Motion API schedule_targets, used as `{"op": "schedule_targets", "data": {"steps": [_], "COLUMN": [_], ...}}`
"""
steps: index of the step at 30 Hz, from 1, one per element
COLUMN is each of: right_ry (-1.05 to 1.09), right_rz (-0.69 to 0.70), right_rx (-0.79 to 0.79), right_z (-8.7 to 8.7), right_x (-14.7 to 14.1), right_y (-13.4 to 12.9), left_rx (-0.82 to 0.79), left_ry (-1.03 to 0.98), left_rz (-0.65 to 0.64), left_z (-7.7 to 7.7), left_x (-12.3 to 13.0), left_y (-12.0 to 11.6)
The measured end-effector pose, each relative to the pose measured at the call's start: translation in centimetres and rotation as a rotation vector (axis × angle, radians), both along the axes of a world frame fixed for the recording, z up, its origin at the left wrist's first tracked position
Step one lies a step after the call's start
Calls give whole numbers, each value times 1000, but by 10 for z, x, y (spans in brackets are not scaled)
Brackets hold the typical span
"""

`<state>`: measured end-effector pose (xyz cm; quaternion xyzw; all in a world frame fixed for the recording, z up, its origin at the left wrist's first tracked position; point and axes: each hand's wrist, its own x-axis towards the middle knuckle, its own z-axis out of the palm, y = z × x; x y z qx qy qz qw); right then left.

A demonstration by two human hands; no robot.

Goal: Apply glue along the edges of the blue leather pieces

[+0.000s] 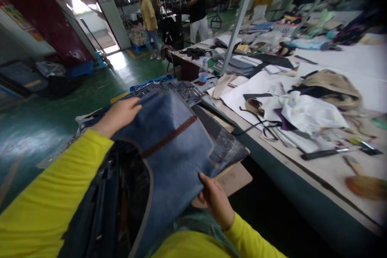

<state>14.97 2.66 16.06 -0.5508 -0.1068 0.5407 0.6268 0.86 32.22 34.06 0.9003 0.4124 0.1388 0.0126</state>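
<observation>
The right hand (216, 201) pinches the near edge of a big blue sheet (175, 145) with a brown strip. The left hand (121, 115) lies on its far side; I cannot tell if it grips. Right of them, a messy worktop (314, 177) holds a bottle (203, 72).

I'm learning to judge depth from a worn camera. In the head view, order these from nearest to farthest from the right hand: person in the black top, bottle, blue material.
From the right hand:
1. Blue material: pinched at its edge by this hand.
2. Bottle: ahead, by the table's near-left corner.
3. Person in the black top: standing beyond the table.
</observation>
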Motion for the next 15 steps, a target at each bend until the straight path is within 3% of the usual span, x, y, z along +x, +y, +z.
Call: {"op": "schedule_targets", "data": {"steps": [2, 4, 6, 8, 12, 15], "right_ry": [102, 140, 123, 97, 62, 0], "right_rz": [28, 81, 118, 142, 162, 206], "right_rx": [-92, -166, -192, -177, -180, -210], "right_z": [-24, -41, -48, -49, -51, -52], "right_x": [8, 12, 14, 14, 15, 18], "right_y": [3, 7, 8, 8, 6, 3], "left_rx": [-118, -172, -198, -200, -200, -213], "left_ry": [183, 234, 257, 255, 234, 206], "left_rz": [-37, -87, -112, -112, -101, -105], "left_z": [-55, -104, -136, -150, -154, -165], "left_x": [40, 64, 74, 76, 77, 79], "left_y": [1, 0, -2, -3, 0, 1]}}
